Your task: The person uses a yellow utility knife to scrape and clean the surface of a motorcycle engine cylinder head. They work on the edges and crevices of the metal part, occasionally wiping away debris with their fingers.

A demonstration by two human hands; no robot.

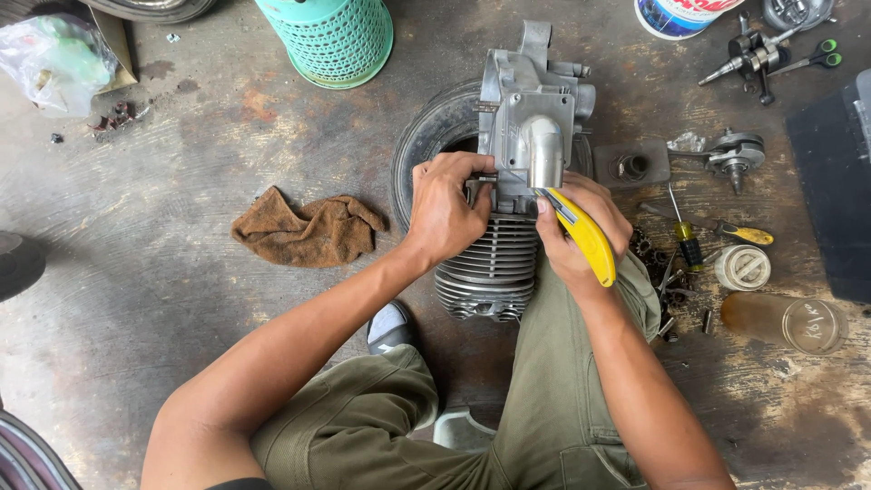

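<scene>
This is a small engine or motorcycle repair workshop, with the work done right on the ground. The concrete floor (181,299) is stained dark with oil and grime. A bare engine block (522,172) with cooling fins rests on a small tyre (431,136), and loose engine parts lie around it: a crankshaft with connecting rod (730,156) and a second crank assembly (758,56) near the top edge. A yellow-handled screwdriver (717,227), scattered small metal bits, a greasy brown rag (308,231) and a glass jar (785,322) on its side complete the picture.
</scene>
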